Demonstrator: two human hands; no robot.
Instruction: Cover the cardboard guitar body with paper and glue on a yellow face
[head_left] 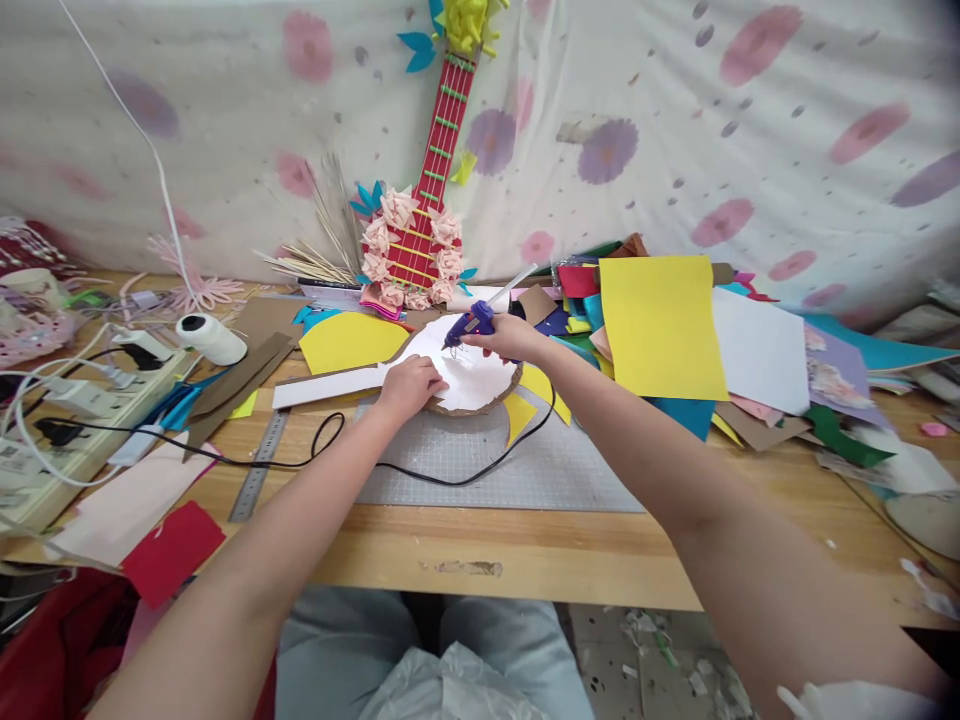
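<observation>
Two hands meet over a white guitar-shaped cutout [450, 372] lying on a cardboard backing [480, 405] at the far edge of the cutting mat [525, 465]. The left hand [409, 388] rests flat on the white body, fingers close together, pressing it down. The right hand [510, 338] is wrapped around a blue glue gun [471, 325], nozzle tipped down to the top of the white body — whether glue is coming out I cannot tell. Its black cord [420, 470] loops back across the mat toward the power strip [75, 420].

Judging by how things lie, the white piece is already cut and seated on the cardboard, and gluing is under way; no strings or flowers are on it yet, unlike the finished red guitar [427, 220] propped against the cloth behind. Felt and paper sheets [660, 325] lie heaped to the right — a steel ruler [259, 465] sits left of the mat.
</observation>
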